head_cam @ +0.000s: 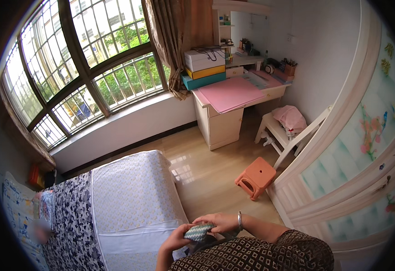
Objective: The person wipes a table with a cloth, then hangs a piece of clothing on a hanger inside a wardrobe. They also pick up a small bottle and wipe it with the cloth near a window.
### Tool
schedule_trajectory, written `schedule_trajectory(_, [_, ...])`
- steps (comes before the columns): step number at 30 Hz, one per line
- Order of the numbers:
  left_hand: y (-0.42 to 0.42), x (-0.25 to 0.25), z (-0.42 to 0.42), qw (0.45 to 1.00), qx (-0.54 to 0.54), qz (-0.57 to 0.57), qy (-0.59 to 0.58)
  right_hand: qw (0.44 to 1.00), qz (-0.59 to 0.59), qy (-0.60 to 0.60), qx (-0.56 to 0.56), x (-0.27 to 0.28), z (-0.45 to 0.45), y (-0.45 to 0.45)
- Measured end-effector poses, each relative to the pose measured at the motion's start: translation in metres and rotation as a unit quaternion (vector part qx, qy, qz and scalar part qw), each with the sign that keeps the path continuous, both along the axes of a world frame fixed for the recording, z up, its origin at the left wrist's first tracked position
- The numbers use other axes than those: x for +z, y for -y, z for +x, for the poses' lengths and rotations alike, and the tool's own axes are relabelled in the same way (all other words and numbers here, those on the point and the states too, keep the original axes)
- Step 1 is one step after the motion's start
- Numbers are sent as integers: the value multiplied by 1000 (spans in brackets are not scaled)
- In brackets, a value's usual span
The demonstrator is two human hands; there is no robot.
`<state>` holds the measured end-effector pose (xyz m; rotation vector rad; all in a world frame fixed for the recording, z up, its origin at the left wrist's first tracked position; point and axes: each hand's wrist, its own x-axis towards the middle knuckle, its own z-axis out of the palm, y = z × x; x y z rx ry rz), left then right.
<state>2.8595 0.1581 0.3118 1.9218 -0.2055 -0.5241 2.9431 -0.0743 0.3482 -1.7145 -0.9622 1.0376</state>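
Observation:
A small folded piece of fabric with green and white zigzag stripes (199, 232) is held between my two hands, close to my body. My left hand (178, 236) grips its left end, thumb on top. From the far right side, my right hand (219, 223) has its fingers on the same bundle, and a silver bangle circles that wrist. Something dark hangs just below the bundle, partly hidden by my patterned top. Beyond my left hand spreads a bed with a pale floral sheet (133, 193).
An orange plastic stool (259, 174) stands on the floor by the wardrobe (343, 189). A white chair (273, 127) bears a pink cloth bundle (289, 118). Stacked boxes (204, 69) sit on the desk (217, 127). Camouflage-patterned bedding (73, 216) lies near the pillow (17, 210).

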Motion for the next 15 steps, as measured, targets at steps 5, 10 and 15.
schedule_trajectory(5, [-19,28,99,998,15,-7,-56,986,-114,118,-16,-1,79,0])
schedule_trajectory(10, [-3,34,197,998,-56,-32,1,983,-54,71,-160,-9,137,30])
schedule_trajectory(15, [35,23,286,985,-165,-17,54,900,163,-210,-345,5,175,69])
